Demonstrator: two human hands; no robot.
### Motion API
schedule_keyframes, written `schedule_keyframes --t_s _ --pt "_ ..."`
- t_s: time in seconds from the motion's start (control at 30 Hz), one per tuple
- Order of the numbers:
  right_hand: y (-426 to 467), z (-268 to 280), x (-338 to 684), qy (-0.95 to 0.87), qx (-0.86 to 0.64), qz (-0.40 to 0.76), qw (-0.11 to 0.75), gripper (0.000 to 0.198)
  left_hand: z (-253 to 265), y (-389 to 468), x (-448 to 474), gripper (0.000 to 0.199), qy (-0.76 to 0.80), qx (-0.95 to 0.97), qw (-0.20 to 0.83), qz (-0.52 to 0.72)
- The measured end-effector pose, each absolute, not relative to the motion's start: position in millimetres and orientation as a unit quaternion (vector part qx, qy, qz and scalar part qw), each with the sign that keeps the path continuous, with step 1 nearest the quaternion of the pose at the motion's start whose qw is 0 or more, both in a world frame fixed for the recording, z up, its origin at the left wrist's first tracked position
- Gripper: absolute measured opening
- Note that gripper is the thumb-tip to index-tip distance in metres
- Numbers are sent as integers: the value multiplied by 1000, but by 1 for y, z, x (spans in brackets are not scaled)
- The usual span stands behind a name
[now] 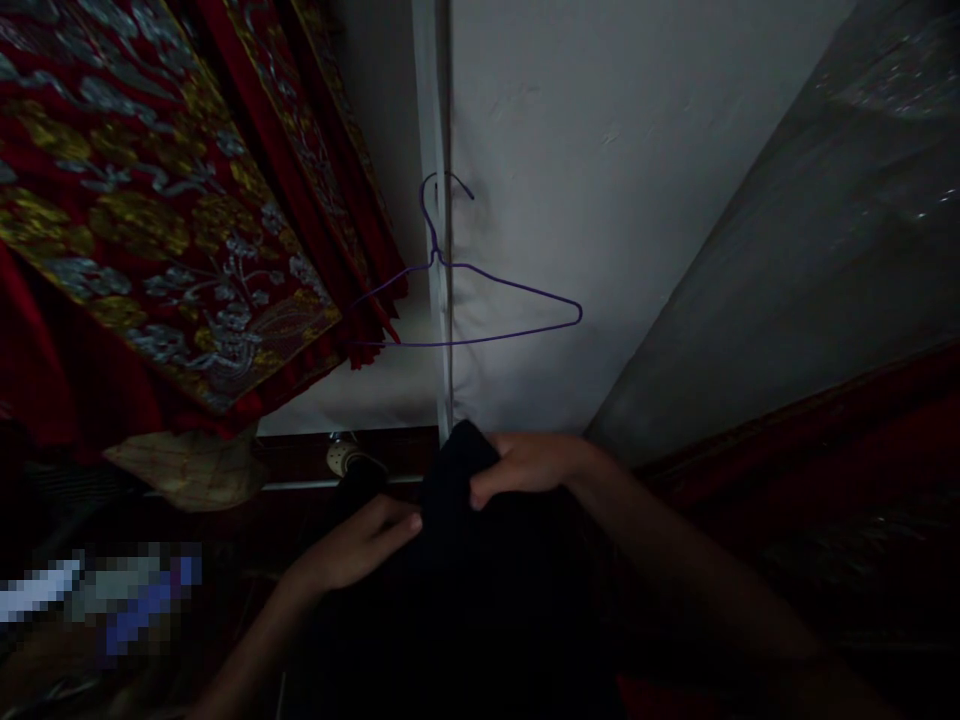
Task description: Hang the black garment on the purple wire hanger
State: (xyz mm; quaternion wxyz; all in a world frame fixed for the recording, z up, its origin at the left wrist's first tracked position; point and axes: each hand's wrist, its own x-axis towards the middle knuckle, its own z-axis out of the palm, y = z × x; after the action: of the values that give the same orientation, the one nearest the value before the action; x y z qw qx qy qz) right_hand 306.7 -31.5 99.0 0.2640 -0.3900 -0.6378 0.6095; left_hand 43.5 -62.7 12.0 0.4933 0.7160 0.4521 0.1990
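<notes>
Both my hands are at a piece of dark cloth (454,500), low in the middle of the head view. My right hand (521,465) grips its upper right side, thumb in front and fingers behind. On the left side, my left hand (371,540) pinches the cloth with thumb and fingers. The cloth is bunched to a peak at the top, and its lower part merges with the darkness, so its kind does not show. Above it, a thin purple wire hanger (517,285) hangs by its hook on a narrow white upright strip (442,300), with no garment on it.
Red cloth with gold and silver embroidery (165,240) hangs at upper left. A pale wall (555,130) stands behind the hanger, and clear plastic sheeting (862,180) covers something at right. A beige checked bundle (187,465) and a light shoe (343,458) lie lower left.
</notes>
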Motion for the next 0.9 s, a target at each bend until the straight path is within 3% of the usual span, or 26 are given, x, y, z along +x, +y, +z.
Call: schedule_keyframes --t_s 0.07,0.2,0.3,0.37,0.5,0.67,0.9 --pt "-12 114 319 -693 -391 546 262 7 16 -57 32 41 452 733 473 187" --pt "43 123 321 -739 -351 351 457 12 30 -38 10 32 487 732 403 254" --pt "85 106 311 -683 -389 299 541 15 42 -30 5 34 520 702 353 335" --pt "104 91 310 -653 -452 293 533 13 49 -28 6 34 527 688 354 352" --pt "109 71 328 -657 -502 267 495 44 50 -26 6 33 514 725 371 268" --pt "79 79 363 -716 -482 220 454 50 51 -10 -6 23 544 732 366 182" --pt "49 97 373 -719 -478 234 446 46 98 30 2 24 487 771 193 363"
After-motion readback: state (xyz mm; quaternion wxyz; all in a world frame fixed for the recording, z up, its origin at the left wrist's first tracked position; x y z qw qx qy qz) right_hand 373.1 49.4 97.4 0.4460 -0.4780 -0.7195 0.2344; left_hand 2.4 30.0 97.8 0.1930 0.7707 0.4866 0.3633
